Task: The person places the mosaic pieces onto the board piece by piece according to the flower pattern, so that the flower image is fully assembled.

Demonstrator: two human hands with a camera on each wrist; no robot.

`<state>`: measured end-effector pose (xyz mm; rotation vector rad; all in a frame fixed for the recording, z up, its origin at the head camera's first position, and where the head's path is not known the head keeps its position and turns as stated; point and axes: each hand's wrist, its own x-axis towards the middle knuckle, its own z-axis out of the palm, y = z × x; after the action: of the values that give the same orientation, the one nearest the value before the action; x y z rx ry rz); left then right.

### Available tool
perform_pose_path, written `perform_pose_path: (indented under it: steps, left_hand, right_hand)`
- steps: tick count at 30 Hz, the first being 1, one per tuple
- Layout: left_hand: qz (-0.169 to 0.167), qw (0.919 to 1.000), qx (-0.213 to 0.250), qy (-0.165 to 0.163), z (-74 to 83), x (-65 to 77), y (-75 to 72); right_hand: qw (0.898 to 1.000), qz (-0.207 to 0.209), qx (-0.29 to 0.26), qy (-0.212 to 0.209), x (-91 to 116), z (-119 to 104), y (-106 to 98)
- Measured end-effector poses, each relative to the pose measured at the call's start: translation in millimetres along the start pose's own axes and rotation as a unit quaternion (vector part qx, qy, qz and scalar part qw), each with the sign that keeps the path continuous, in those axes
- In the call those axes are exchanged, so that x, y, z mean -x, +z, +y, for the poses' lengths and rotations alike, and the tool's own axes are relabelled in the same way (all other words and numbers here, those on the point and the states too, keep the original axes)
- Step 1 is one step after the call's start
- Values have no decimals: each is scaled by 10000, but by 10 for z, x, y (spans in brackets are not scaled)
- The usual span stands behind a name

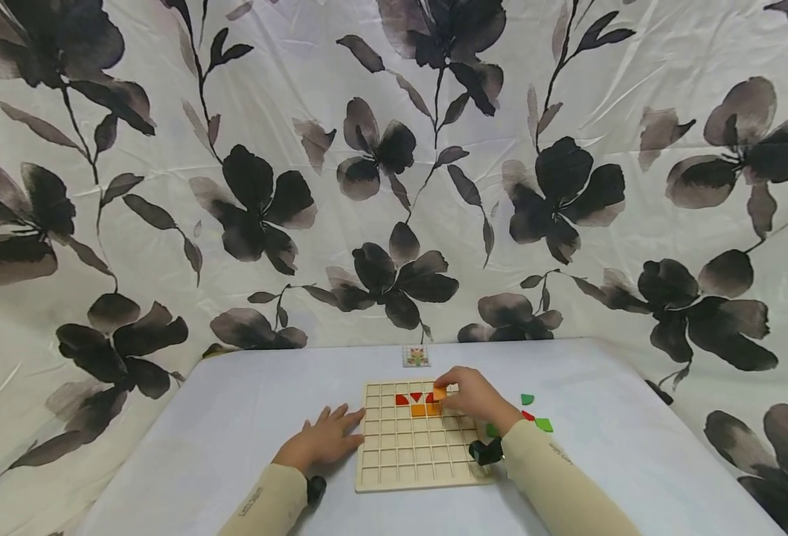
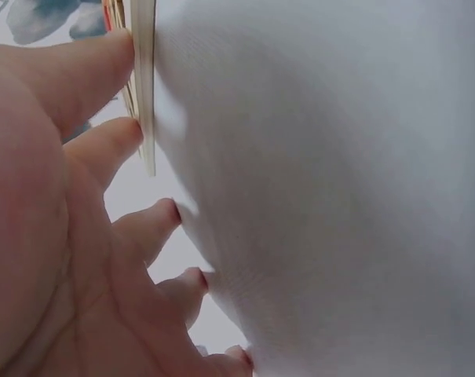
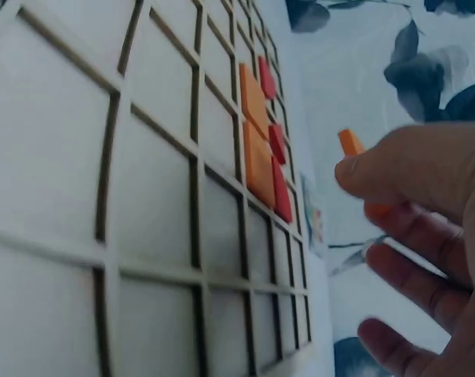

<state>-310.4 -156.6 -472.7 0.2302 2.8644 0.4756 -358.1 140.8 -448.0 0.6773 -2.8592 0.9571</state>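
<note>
A square wooden grid board [image 1: 394, 463] lies on the table. In its upper part sit two orange square tiles [image 1: 418, 410] side by side, with red tiles [image 1: 402, 400] in the row behind them. My right hand [image 1: 477, 396] pinches another orange tile [image 3: 351, 143] between thumb and finger, above the board's far right part. At the board's left edge rests my left hand [image 1: 330, 435], fingers spread. In the left wrist view its thumb and index fingertips [image 2: 127, 129] touch the board's side, and the other fingertips meet the table.
Right of the board lie green tiles [image 1: 544, 425] and a red tile [image 1: 528, 415]; another green piece [image 1: 492, 430] is by the right wrist. A small card with a coloured pattern [image 1: 417, 356] lies behind the board. A floral cloth [image 1: 394, 186] hangs at the table's far edge.
</note>
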Motion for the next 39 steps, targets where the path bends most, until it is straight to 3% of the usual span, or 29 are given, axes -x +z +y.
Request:
perform_pose_path:
  steps: [6,14,24,39]
  left_hand:
    - [-20,10000,31,31,7,25,-18]
    - [-105,9999,104,-37,14,58,5]
    - [-43,9999,118,-45,22,39,-1]
    - [-102,9999,45,-4,7,32,-15]
  right_hand:
    - [9990,-196,-377,-151,-36,-77,149]
    - [9983,-383,177,-396,-89,-170,379]
    - [9910,-277,1066,-755,-105,-322,482]
    - [9904,-120,1201,-675,-151,-373,563]
